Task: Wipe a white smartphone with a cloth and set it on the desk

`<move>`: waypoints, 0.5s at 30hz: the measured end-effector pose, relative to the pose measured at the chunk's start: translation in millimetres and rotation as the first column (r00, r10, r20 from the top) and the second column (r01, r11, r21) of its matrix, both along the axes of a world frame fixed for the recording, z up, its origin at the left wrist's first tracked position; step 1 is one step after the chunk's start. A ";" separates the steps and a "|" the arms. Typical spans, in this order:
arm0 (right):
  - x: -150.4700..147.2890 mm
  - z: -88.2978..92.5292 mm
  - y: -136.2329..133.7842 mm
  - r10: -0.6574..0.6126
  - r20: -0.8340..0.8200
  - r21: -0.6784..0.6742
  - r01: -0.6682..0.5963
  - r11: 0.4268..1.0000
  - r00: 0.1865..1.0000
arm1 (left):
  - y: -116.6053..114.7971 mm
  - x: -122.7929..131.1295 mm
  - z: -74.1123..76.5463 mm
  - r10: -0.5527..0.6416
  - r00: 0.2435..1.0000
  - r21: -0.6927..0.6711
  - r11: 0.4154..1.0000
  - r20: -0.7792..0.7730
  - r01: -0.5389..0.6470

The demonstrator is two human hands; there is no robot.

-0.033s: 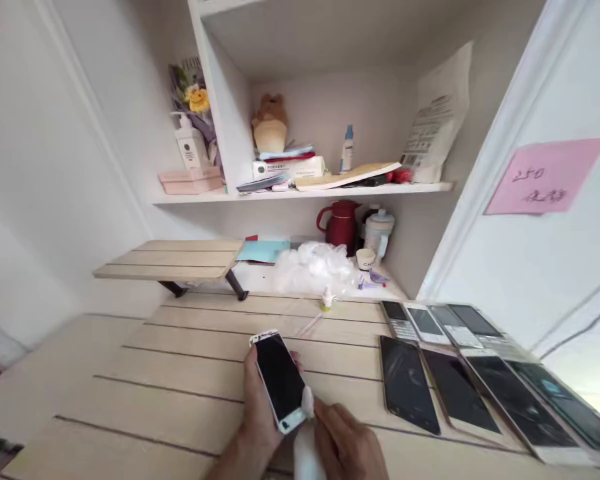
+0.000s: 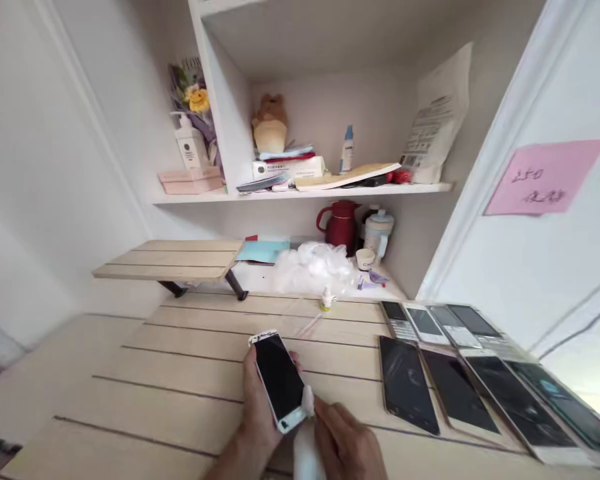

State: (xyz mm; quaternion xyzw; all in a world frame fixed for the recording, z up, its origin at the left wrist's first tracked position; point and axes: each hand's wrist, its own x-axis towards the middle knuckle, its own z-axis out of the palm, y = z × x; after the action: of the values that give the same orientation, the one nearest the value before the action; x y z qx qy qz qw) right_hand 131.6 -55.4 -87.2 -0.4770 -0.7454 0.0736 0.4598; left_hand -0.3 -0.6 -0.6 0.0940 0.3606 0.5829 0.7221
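Phone (image 2: 280,377) tilted above desk (image 2: 175,420). Left hand (image 2: 260,408): fingers curled round its sides. Right hand (image 2: 351,440): fingers pinch white wad (image 2: 307,400) against lower corner. Likely light, stiff, slick; glass fragile. Grip side edges.

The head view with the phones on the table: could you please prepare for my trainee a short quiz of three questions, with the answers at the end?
1. Which hand holds the white phone?
2. True or false: the screen of this phone shows a bright picture.
3. Where is the white wad?
A) on the shelf
B) at the phone's near corner, by the right hand
C) beside the red jug

Key:
1. The left hand.
2. False; it is dark.
3. B
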 end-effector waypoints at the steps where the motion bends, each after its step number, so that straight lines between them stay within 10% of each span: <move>1: -5.4 -4.5 -1.3 0.010 0.019 0.020 -0.011 1.000 1.000 | -0.6 -0.2 -0.4 0.016 1.000 -0.001 1.000 -0.020 -0.016; 15: -16.8 -11.4 -5.0 0.023 0.025 0.018 -0.023 1.000 0.999 | 3.0 -2.4 3.6 0.043 0.994 0.074 0.997 -0.105 -0.035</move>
State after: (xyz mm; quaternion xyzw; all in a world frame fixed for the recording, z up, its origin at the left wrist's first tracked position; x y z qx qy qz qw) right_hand 114.8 -60.3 -98.6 -0.4651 -0.7570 0.0665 0.4541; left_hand -2.7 2.4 3.0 0.1439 0.3792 0.6035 0.6865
